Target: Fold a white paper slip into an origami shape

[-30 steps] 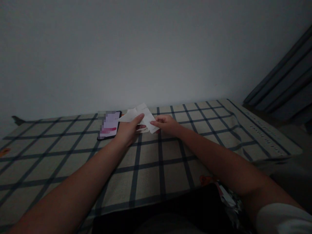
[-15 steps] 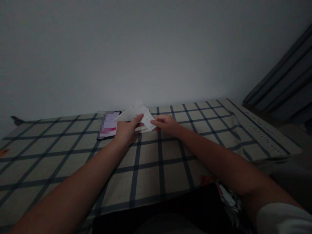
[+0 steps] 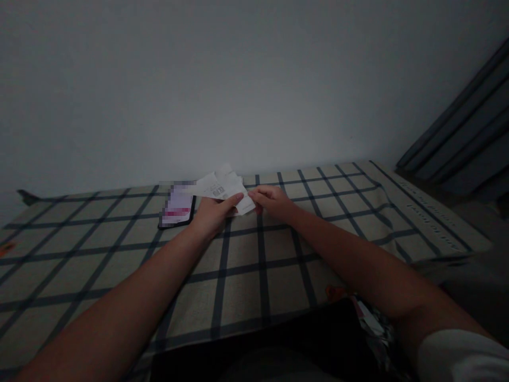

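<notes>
Several white paper slips [image 3: 210,184], fanned out and overlapping, are held up over the checked cloth. Dark print and a square code show on one slip. My left hand [image 3: 217,212] is closed on them from the left, with its thumb on top and the other fingers underneath. Close beside it, my right hand [image 3: 272,200] pinches the right end of the slips between thumb and fingers. Just left of my left hand lies a phone [image 3: 177,207] with a lit, blurred-out screen; a slip's left end reaches to its edge.
A beige cloth with dark blue checks [image 3: 278,286] covers the table, which meets a pale wall [image 3: 254,85]. Dark curtains [image 3: 461,116] hang at the right. An orange object [image 3: 336,293] and crumpled packaging [image 3: 376,329] lie near my right forearm.
My left hand has shifted to the right along the slips, closer to my right hand. The printed slip has turned flatter, so its code shows more plainly. The phone stays put.
</notes>
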`<action>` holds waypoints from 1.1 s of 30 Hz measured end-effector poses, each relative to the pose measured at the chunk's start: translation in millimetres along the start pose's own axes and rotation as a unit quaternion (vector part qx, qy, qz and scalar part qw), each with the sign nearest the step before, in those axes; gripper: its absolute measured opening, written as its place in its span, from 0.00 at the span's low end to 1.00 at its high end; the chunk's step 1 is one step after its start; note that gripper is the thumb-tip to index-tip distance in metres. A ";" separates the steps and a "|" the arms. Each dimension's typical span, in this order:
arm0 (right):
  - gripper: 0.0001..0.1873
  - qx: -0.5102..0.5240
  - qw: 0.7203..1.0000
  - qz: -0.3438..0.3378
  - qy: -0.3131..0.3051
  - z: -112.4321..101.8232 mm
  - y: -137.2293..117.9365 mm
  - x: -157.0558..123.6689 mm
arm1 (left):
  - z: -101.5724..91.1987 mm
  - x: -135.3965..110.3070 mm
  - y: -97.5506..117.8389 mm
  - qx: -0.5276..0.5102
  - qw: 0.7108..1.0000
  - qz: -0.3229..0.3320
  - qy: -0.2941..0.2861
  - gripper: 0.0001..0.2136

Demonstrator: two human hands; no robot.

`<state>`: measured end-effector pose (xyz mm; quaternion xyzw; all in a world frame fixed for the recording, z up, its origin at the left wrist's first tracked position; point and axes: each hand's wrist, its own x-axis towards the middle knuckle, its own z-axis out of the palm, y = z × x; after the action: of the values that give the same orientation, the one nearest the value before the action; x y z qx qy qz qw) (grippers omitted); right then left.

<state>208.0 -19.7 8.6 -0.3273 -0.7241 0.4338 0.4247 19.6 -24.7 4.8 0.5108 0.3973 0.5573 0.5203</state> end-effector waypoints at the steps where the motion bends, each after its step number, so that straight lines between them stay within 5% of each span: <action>1: 0.16 0.010 1.000 -0.004 0.003 -0.4 -0.2 0.6 | -0.5 0.3 -0.4 0.001 1.000 -0.001 -0.003 0.24; 13: 0.12 0.031 0.999 0.020 0.027 1.7 0.4 2.8 | -4.0 5.9 -8.2 -0.016 0.997 -0.074 -0.019 0.20; 28: 0.14 -0.025 0.997 0.059 -0.031 0.1 3.5 1.9 | -6.7 4.2 2.6 0.082 0.996 0.011 0.042 0.20; 33: 0.15 -0.109 0.993 0.008 -0.041 -0.9 3.3 0.6 | -9.0 5.8 0.5 0.106 0.993 0.011 0.052 0.21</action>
<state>208.9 -17.5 6.1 -0.3597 -0.7810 0.3686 0.3533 11.1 -18.3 4.7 0.5381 0.4749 0.5434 0.4355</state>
